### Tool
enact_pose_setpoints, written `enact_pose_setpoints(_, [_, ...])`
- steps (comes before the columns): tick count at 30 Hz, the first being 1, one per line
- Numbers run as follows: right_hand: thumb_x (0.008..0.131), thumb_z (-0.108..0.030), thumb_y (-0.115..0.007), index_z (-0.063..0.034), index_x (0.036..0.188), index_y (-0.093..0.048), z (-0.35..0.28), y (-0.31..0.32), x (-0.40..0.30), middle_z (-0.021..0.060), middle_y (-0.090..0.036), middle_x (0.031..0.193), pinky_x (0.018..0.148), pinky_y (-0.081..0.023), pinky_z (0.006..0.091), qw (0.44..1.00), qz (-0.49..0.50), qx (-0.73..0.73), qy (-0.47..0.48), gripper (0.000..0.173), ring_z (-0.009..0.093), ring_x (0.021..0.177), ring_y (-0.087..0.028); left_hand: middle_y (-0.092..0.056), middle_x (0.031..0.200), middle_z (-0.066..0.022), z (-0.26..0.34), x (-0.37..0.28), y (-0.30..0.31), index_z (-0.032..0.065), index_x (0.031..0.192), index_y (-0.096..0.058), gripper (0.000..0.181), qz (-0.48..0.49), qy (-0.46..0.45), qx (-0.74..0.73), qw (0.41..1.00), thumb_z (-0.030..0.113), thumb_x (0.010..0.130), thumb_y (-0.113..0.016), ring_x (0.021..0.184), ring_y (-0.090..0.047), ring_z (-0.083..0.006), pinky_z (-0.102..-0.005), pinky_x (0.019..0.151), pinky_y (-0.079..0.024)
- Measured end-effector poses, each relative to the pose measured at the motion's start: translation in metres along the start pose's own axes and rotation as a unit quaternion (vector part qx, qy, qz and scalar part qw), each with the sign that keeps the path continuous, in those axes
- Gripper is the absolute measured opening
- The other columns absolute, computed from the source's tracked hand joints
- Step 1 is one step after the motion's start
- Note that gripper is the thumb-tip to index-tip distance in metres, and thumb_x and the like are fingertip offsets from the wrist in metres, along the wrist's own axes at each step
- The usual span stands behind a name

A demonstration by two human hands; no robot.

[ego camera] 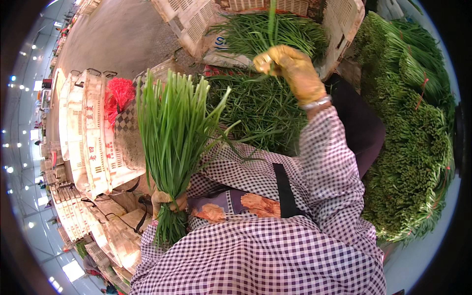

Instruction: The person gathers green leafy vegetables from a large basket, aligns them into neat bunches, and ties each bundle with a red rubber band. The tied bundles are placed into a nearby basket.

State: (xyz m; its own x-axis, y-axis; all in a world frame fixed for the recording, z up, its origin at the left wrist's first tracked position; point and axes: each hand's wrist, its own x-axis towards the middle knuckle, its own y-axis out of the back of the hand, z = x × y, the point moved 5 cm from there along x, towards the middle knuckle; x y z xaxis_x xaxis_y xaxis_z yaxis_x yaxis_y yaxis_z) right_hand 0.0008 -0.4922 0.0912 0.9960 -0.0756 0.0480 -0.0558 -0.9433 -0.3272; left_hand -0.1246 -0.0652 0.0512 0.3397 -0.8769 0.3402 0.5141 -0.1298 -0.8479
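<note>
My left hand (166, 201) is closed around the lower part of a thick bunch of garlic chives (173, 136). The pale cut ends point up, and the dark leaf tips hang below the fist. My right hand (287, 70), in a yellow rubber glove, is raised over a heap of loose chive leaves (258, 107) and pinches a thin green chive stalk (272, 22), which is blurred. Beyond that hand, more loose chives (273, 33) lie in an open-fronted plastic crate (341, 33).
Bundled chives (409, 140), some tied with red string, are piled high on the right. To the left stand stacked white plastic crates (88, 132) bearing writing. A bunch of red plastic ties (120, 96) hangs beside a checkered padded item (129, 136). Concrete floor (114, 33) extends at upper left.
</note>
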Motion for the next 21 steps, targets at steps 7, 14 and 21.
enact_pose_setpoints(7, [0.086, -0.052, -0.066, -0.0006, 0.147, -0.034, 0.077, -0.031, -0.046, 0.0220, -0.049, 0.141, 0.109, -0.038, 0.0386, 0.916, -0.231, -0.244, -0.219, 0.085, 0.030, 0.133, -0.045, -0.059, 0.091, -0.0066, 0.023, 0.022, -0.009, -0.0072, 0.144, -0.028, 0.067, 0.038, 0.067, 0.000, 0.997, 0.019, 0.092, -0.064, 0.070, -0.053, -0.0116, -0.0265, 0.064, -0.046])
enact_pose_setpoints(14, [0.095, -0.032, -0.059, -0.0013, 0.099, -0.062, 0.074, -0.117, -0.075, 0.0042, -0.061, 0.078, 0.068, -0.048, 0.0320, 0.908, -0.272, -0.150, -0.283, 0.031, 0.015, 0.068, -0.056, -0.056, 0.079, -0.0077, 0.023, 0.018, -0.024, -0.0102, 0.133, -0.040, 0.046, 0.257, -0.001, 0.011, 0.966, 0.011, 0.094, -0.054, 0.062, -0.048, -0.0131, -0.0291, 0.060, -0.043])
enact_pose_setpoints(21, [0.095, -0.028, -0.045, -0.0127, 0.103, -0.064, 0.102, 0.000, -0.043, 0.0097, -0.068, 0.096, 0.080, -0.053, 0.0391, 0.819, -0.201, -0.526, -0.107, 0.026, 0.029, 0.085, -0.065, -0.061, 0.090, -0.0167, 0.021, -0.045, -0.012, -0.0095, 0.122, -0.050, 0.041, 0.316, -0.030, 0.080, 0.945, 0.008, 0.087, -0.060, 0.050, -0.047, -0.0156, -0.0308, 0.042, -0.038])
